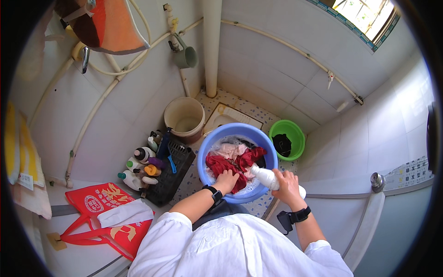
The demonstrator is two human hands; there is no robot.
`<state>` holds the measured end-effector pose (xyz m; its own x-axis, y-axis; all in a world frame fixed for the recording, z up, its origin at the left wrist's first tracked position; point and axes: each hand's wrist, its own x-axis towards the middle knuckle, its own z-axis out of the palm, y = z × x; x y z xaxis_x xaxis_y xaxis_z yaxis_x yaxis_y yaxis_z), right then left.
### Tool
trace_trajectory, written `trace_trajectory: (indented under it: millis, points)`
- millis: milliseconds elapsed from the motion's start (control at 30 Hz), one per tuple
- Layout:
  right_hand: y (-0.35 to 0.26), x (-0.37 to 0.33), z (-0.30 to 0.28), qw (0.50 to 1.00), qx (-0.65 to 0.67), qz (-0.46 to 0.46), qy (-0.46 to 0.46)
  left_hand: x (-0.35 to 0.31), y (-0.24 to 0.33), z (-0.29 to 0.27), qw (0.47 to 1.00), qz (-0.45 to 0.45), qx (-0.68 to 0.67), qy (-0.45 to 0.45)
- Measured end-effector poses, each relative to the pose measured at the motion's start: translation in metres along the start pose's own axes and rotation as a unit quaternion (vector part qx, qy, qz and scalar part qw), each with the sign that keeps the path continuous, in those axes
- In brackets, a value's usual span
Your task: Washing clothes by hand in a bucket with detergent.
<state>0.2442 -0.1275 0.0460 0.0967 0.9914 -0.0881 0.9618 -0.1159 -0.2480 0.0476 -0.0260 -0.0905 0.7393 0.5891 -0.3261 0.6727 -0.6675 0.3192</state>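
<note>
A blue basin (201,159) of sudsy water stands before me, with a dark red garment (220,165), a pale pink garment (229,150) and some black cloth soaking in it. My left hand (226,181) is at the basin's near side, its fingers curled onto the red garment. Over the right rim, my right hand (287,187) grips a white plastic bottle (265,177). The bottle lies tilted, its neck pointing left over the laundry. Whether anything flows from it, I cannot tell.
Behind the basin is a squat toilet (240,115), with a pale bucket (185,102) left of it. A green basin (302,138) holding dark cloth stands right. Several bottles (144,156) crowd a black crate (181,161). A red bag (92,199) hangs at left.
</note>
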Motion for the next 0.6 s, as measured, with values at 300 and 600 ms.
trace_trajectory:
  millis: [300, 600]
  points:
    - [0.001, 0.007, -0.006, 0.997, 0.074, -0.022, -0.003, -0.018, -0.02, -0.025, 0.972, 0.072, -0.155, 0.159]
    - [-0.001, 0.016, -0.012, 0.999, 0.032, -0.022, 0.037, -0.036, -0.038, -0.098, 0.442, -0.207, -0.864, 0.127]
